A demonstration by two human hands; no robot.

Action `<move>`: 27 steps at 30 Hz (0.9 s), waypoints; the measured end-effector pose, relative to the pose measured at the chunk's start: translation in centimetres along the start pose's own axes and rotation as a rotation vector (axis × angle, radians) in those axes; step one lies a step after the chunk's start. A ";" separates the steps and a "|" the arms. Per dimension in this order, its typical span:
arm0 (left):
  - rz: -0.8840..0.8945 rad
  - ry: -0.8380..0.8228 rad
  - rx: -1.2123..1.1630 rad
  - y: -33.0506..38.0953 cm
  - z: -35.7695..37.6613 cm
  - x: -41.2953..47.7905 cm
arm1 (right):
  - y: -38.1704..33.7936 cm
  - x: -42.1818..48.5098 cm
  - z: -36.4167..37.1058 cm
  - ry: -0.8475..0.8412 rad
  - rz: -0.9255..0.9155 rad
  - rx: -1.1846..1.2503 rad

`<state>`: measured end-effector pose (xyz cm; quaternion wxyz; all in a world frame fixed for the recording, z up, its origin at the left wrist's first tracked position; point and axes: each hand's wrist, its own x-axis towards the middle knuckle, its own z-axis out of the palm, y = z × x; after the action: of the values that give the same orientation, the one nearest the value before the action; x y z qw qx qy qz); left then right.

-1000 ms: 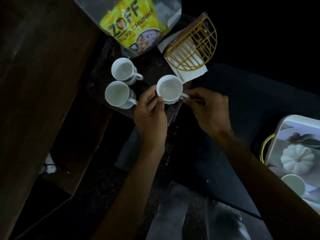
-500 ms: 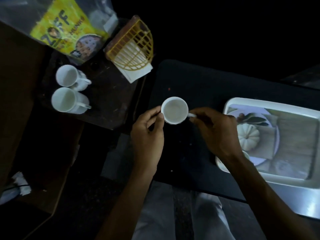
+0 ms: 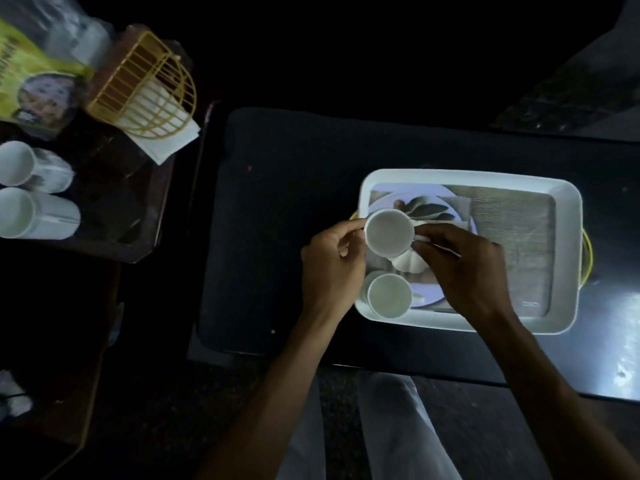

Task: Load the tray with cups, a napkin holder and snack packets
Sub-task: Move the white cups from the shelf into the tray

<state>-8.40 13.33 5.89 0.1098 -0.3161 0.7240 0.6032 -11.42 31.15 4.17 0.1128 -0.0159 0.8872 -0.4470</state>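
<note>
Two-handed carry of white cup (image 3: 389, 232), held over left end of white tray (image 3: 568, 202); left hand (image 3: 330, 268) pinching rim side with thumb and fingers, right hand (image 3: 460, 268) closed on the opposite side, probably at the handle, though handle mostly hidden under fingers. Both grips narrow, likely for steady, level lowering. Cup mouth up, appears empty. Cannot tell whether base already touching tray floor or just above it. Second cup (image 3: 389, 294) already standing in tray's near-left corner, just beside the held one, so likely lining cups along that end to leave the right part of tray free for bigger items. Printed picture on tray floor (plate, leaves, pumpkin shape), not real objects. Still on dark side table (image 3: 138, 237) at far left, well apart from tray: two more cups (image 3: 33, 188), yellow wire napkin holder (image 3: 145, 88) with white napkins, yellow snack packet (image 3: 31, 81) behind it. Task early: two of four cups at tray, holder and packet untouched. Very dim lighting, fine detail poor.
</note>
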 end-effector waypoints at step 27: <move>0.024 -0.018 0.200 -4.1 2.0 0.4 | 4.6 0.3 0.6 -0.162 0.080 -0.098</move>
<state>-6.74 14.83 1.86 0.1402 -0.2893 0.7833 0.5321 -11.22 33.41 0.08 0.2012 -0.0219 0.8959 -0.3954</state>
